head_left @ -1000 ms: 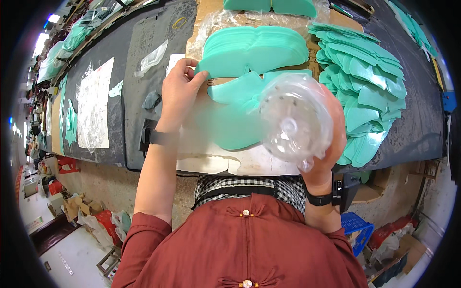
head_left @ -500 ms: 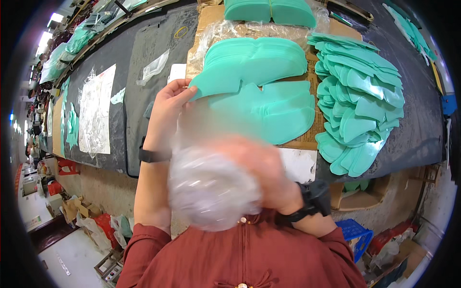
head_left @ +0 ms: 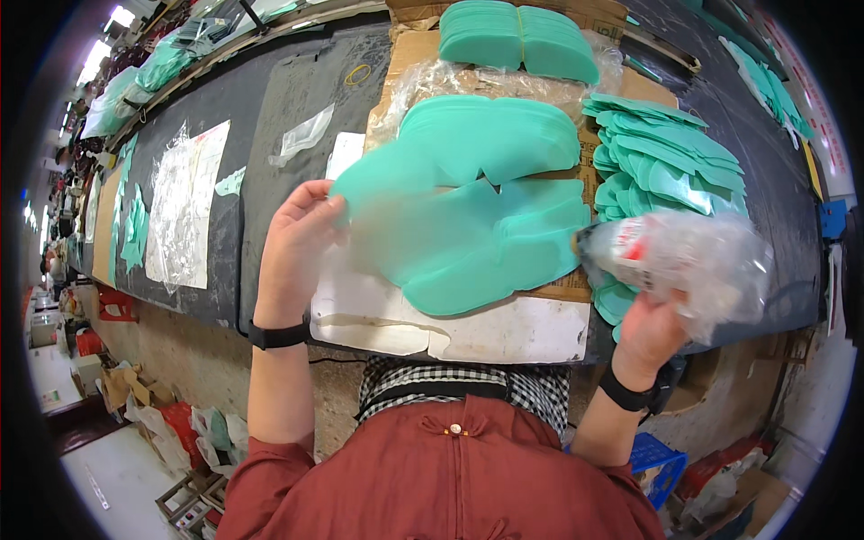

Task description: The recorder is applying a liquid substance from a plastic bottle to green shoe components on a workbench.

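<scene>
The left hand (head_left: 297, 243) pinches the edge of a thin, floppy turquoise foam sheet (head_left: 405, 184) over the counter (head_left: 297, 117); light, best held at its rim. The right hand (head_left: 652, 328) grips a crinkly clear plastic bottle (head_left: 675, 256).

A long dark workbench (head_left: 270, 135) runs from far left to right. On its far middle, two neat stacks of green cut pieces (head_left: 517, 36) rest on cardboard (head_left: 409, 58), with crumpled clear plastic wrap (head_left: 468, 85) just near of them. A fanned pile of green pieces (head_left: 666, 166) lies to the right. A clear plastic sheet (head_left: 184, 207) lies flat at left, a rubber band (head_left: 357, 74) farther back. A blue crate (head_left: 657, 463) sits on the floor at near right.
</scene>
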Demonstrator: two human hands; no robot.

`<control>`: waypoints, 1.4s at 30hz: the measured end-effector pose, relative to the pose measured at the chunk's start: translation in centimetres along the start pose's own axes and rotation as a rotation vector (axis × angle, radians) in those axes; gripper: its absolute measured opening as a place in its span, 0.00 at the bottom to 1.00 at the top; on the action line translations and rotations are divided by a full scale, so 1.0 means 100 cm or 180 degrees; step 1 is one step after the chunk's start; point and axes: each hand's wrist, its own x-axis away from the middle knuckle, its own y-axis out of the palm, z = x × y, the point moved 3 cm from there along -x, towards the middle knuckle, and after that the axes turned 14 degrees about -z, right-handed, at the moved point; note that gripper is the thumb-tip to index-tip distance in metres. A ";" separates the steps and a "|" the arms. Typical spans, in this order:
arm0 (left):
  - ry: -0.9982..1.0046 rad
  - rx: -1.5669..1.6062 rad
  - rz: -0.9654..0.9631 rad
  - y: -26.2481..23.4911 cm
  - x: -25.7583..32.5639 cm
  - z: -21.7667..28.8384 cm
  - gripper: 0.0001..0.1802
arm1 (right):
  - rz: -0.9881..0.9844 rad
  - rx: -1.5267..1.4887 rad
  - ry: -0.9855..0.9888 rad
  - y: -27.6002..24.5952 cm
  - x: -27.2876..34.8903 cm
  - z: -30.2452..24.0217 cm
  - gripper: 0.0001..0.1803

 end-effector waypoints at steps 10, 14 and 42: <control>-0.0936 -0.1309 -0.0452 0.048 0.050 -0.044 0.11 | -0.0678 0.1519 -0.0254 0.039 0.004 -0.005 0.33; -0.0987 -0.1386 -0.0535 0.052 0.065 -0.054 0.16 | -0.1492 0.1398 -0.0162 0.064 0.011 -0.002 0.33; -0.0686 -0.1943 -0.0481 0.042 0.068 -0.075 0.16 | -0.1382 0.0745 -0.0475 0.114 -0.039 0.003 0.31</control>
